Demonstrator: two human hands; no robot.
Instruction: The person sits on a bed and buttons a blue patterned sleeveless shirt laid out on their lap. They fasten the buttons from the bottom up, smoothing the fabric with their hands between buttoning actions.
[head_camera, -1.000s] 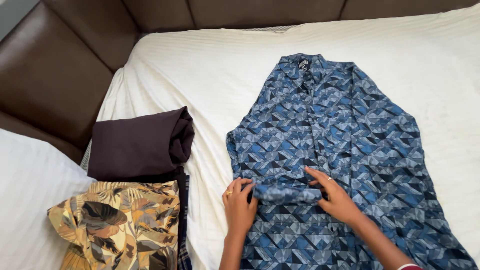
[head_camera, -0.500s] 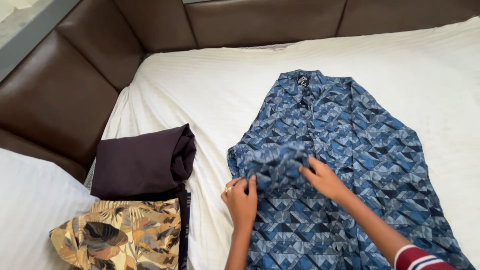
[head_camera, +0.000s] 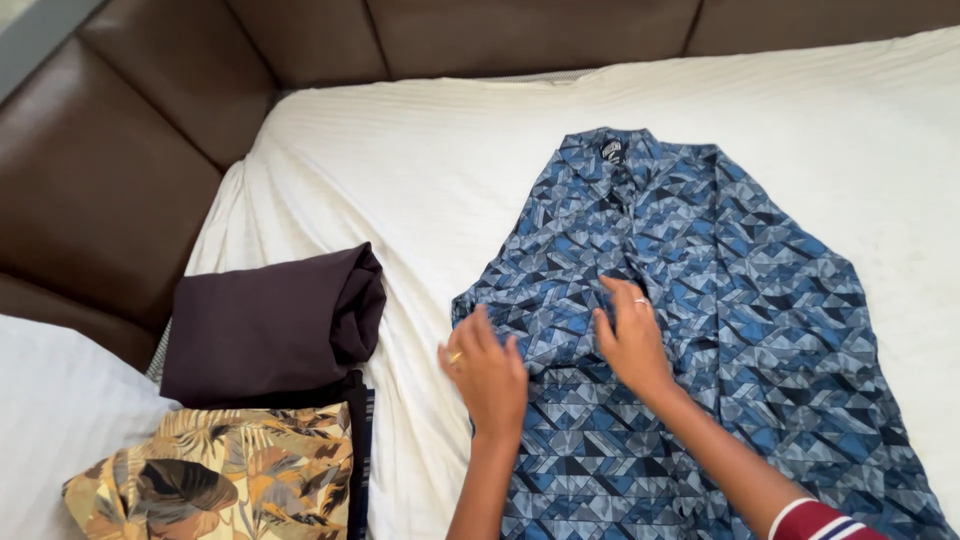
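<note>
A blue shirt (head_camera: 740, 300) with a geometric pattern lies spread flat on the white sheet (head_camera: 480, 160), collar at the far end. My left hand (head_camera: 487, 372) rests on the shirt's left edge, where a folded sleeve lies, fingers together and pressing down. My right hand (head_camera: 630, 338) lies flat on the middle of the shirt, fingers pointing toward the collar. Both hands wear a ring. Neither hand grips the cloth visibly; they press on it.
A folded dark purple garment (head_camera: 270, 325) sits left of the shirt. In front of it lies a folded tan cloth with a leaf print (head_camera: 220, 480). A brown padded headboard (head_camera: 130, 150) runs along the left and far sides. A white pillow (head_camera: 50, 420) is at the lower left.
Both hands have moved farther up the shirt toward the collar, smoothing the folded sleeve. The view has tilted so the shirt sits lower in frame.
</note>
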